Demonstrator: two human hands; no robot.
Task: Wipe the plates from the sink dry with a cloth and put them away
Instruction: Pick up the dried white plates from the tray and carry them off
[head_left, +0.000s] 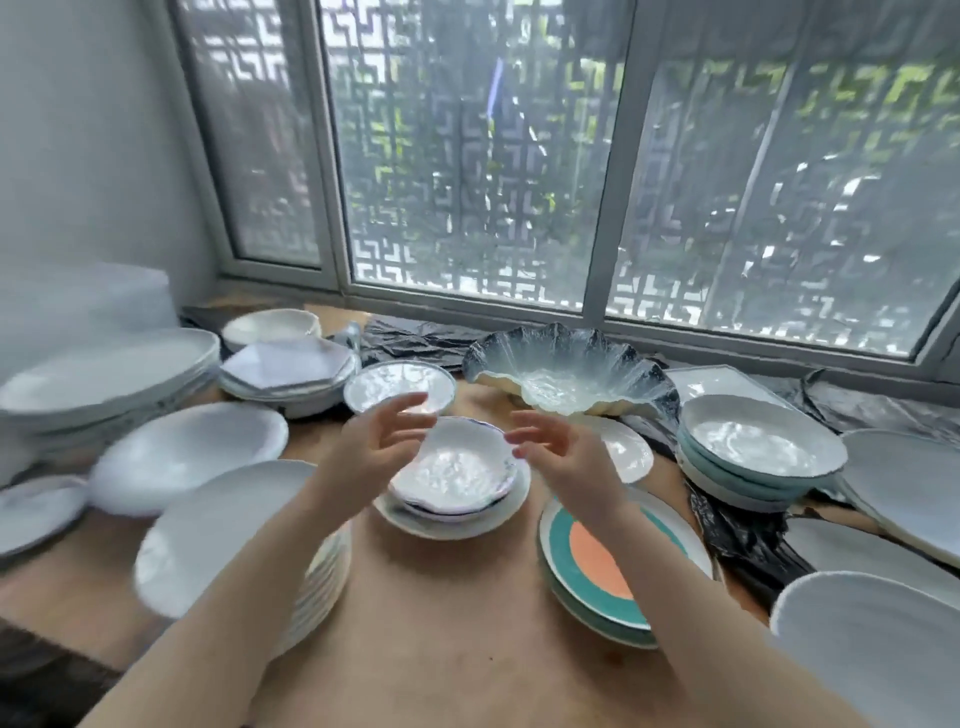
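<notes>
A small white wavy-rimmed dish (454, 465) sits on top of a short stack of plates (452, 522) in the middle of the wooden table (447, 623). My left hand (376, 441) hovers just left of the dish, fingers spread and relaxed, holding nothing. My right hand (563, 449) hovers just right of it, fingers loosely bent, also empty. Neither hand clearly touches the dish. No cloth or sink is in view.
Crockery rings the table: a tall white plate stack (234, 525) near left, large white plates (104, 379) far left, a teal and orange plate (597, 561) near right, a shell-shaped glass bowl (566, 374) behind, blue-green bowls (753, 447) at right. A window lies beyond.
</notes>
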